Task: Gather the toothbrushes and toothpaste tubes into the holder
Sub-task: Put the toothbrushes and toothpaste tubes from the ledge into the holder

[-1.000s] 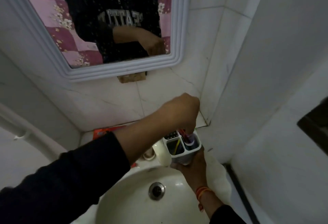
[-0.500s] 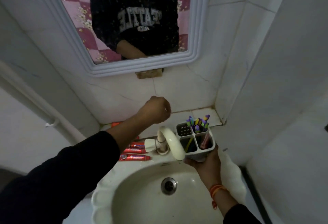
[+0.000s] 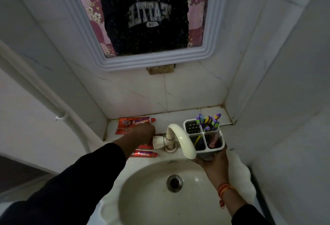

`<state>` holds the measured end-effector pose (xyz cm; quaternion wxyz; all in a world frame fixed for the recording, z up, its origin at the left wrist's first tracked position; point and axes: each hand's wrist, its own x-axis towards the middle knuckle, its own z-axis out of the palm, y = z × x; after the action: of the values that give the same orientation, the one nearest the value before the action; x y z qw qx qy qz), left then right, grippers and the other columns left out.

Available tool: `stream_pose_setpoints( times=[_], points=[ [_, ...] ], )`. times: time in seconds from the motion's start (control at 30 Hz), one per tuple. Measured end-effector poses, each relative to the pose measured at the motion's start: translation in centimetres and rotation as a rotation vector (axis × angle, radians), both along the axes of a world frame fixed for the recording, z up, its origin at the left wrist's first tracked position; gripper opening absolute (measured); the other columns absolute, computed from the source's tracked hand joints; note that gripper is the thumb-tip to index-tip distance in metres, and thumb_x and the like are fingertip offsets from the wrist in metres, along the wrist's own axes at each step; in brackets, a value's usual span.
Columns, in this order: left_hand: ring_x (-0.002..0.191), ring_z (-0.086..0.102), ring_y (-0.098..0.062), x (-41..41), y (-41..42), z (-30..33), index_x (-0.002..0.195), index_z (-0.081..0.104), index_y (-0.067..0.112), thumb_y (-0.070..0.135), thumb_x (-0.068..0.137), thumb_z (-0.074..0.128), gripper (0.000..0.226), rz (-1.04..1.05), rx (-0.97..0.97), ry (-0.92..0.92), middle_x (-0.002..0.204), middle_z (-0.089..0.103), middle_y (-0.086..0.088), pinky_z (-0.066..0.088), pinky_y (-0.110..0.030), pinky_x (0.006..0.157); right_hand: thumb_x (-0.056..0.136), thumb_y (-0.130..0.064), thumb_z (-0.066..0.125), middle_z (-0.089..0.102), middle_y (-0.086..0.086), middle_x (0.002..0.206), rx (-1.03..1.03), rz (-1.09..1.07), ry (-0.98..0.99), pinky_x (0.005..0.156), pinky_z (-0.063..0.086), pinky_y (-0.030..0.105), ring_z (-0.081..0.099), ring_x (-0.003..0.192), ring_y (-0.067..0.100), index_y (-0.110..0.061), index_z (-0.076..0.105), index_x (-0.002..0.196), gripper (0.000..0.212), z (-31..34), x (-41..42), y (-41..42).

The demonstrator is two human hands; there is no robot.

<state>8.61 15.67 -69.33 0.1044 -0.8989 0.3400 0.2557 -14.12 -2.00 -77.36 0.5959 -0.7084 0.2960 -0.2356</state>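
Mid-gather, by the look of it: toothbrushes (image 3: 209,121) already standing in the holder (image 3: 203,135), toothpaste tubes yet to go in. Right of centre in the frame, the holder: a white four-celled caddy, gripped from below by the right hand (image 3: 212,162), fingers wrapped round its base, just right of the cream tap (image 3: 180,139). Purple, yellow and green brush ends bunched in the upper right cell; a perforated insert in the upper left cell; something yellow in the lower left and something pink-red in the lower right, too dim to name.

Left of centre, the left hand (image 3: 144,133) down on the ledge among the tubes, fingers curled; impossible to tell whether closed on a tube or merely touching one. A large red toothpaste tube (image 3: 135,122) flat against the back wall, upper left of that hand, with a second red pack partly hidden beneath it. A smaller red tube (image 3: 144,154) lying crosswise just below the wrist, near the sink (image 3: 114,198) rim, and another edge of red peeking out beside the tap base.

Next move, judged from this: pinch one tube firmly, lift clear of the tap spout, carry rightward and drop upright into a free cell. Likely snag: the spout arching between ledge and holder, and the large tube perhaps too wide for a cell
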Motion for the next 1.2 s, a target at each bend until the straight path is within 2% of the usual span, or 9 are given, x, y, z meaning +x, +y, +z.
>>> stream_pose_setpoints(
  times=[0.13, 0.4, 0.53, 0.7, 0.77, 0.87, 0.97, 1.07, 1.2],
  points=[
    [0.103, 0.068, -0.024, 0.6, 0.0, -0.2, 0.119, 0.069, 0.011, 0.022, 0.092, 0.067, 0.029, -0.101, 0.035, -0.04, 0.113, 0.07, -0.009, 0.058, -0.039, 0.093, 0.045, -0.006, 0.102, 0.061, -0.013, 0.129, 0.011, -0.01, -0.009, 0.089, 0.048, 0.002, 0.054, 0.117, -0.013, -0.029, 0.043, 0.139, 0.113, 0.1, 0.2, 0.1],
    [0.102, 0.067, -0.025, 1.1, 0.6, -0.1, 0.12, 0.066, 0.016, 0.032, 0.095, 0.06, 0.03, -0.237, -0.001, -0.133, 0.115, 0.066, -0.007, 0.06, -0.04, 0.082, 0.044, -0.011, 0.103, 0.06, -0.018, 0.133, -0.026, -0.017, 0.02, 0.103, 0.052, 0.034, 0.058, 0.126, 0.003, -0.03, 0.047, 0.139, 0.111, -0.4, 0.1, 0.0],
    [0.089, 0.063, -0.019, 2.0, 1.3, -0.1, 0.114, 0.066, 0.016, 0.042, 0.097, 0.057, 0.032, -0.14, -0.116, -0.09, 0.11, 0.071, -0.006, 0.051, -0.03, 0.074, 0.047, -0.007, 0.102, 0.056, -0.024, 0.131, -0.065, -0.014, 0.01, 0.101, 0.048, 0.025, 0.056, 0.126, 0.008, -0.039, 0.043, 0.136, 0.112, -0.1, 0.2, 0.2],
    [0.101, 0.065, -0.026, 2.3, 0.8, 0.6, 0.129, 0.062, 0.014, 0.035, 0.098, 0.059, 0.038, 0.081, -0.372, 0.034, 0.121, 0.067, -0.007, 0.056, -0.038, 0.087, 0.048, -0.006, 0.101, 0.06, -0.01, 0.134, -0.052, -0.01, 0.0, 0.1, 0.048, 0.024, 0.055, 0.13, 0.014, -0.027, 0.042, 0.143, 0.113, -0.1, 0.2, 0.1],
    [0.103, 0.067, -0.026, 2.2, 0.2, 0.9, 0.137, 0.059, 0.013, 0.031, 0.098, 0.06, 0.044, 0.114, -0.47, 0.068, 0.125, 0.066, -0.008, 0.057, -0.036, 0.086, 0.049, -0.004, 0.101, 0.06, -0.01, 0.134, -0.032, -0.003, 0.007, 0.095, 0.048, 0.012, 0.056, 0.126, 0.004, -0.026, 0.043, 0.142, 0.112, 0.0, 0.2, 0.1],
    [0.095, 0.065, -0.028, 1.7, -1.1, 2.1, 0.122, 0.068, 0.008, 0.03, 0.097, 0.061, 0.034, 0.064, -0.576, 0.057, 0.113, 0.065, -0.011, 0.057, -0.041, 0.085, 0.049, 0.005, 0.099, 0.059, -0.012, 0.13, 0.019, 0.002, -0.018, 0.083, 0.048, 0.001, 0.055, 0.112, -0.021, -0.024, 0.043, 0.141, 0.111, 0.3, 0.2, 0.0],
    [0.097, 0.064, -0.028, 1.3, -2.6, 3.7, 0.118, 0.064, 0.008, 0.031, 0.099, 0.057, 0.03, 0.034, -0.743, 0.077, 0.111, 0.064, -0.013, 0.056, -0.045, 0.087, 0.053, 0.01, 0.096, 0.061, -0.007, 0.126, 0.069, 0.0, -0.023, 0.078, 0.057, 0.011, 0.06, 0.106, -0.017, -0.016, 0.045, 0.141, 0.106, 0.2, 0.0, 0.0],
    [0.09, 0.068, -0.024, 0.4, -4.5, 6.4, 0.126, 0.053, 0.014, 0.034, 0.104, 0.05, 0.03, -0.047, -0.836, 0.11, 0.105, 0.069, -0.01, 0.058, -0.042, 0.081, 0.05, 0.004, 0.099, 0.064, -0.01, 0.123, 0.039, 0.0, 0.008, 0.085, 0.063, 0.029, 0.064, 0.108, -0.002, -0.027, 0.049, 0.135, 0.104, 0.2, -0.2, -0.1],
    [0.08, 0.063, -0.013, -1.5, -8.2, 12.2, 0.129, 0.062, 0.021, 0.044, 0.098, 0.058, 0.039, -0.389, -0.638, 0.071, 0.104, 0.066, -0.001, 0.055, -0.035, 0.072, 0.04, -0.02, 0.105, 0.065, -0.01, 0.126, 0.047, -0.02, 0.013, 0.087, 0.062, 0.05, 0.065, 0.118, 0.015, -0.038, 0.052, 0.131, 0.107, 0.7, -0.4, 0.1]
  ],
)
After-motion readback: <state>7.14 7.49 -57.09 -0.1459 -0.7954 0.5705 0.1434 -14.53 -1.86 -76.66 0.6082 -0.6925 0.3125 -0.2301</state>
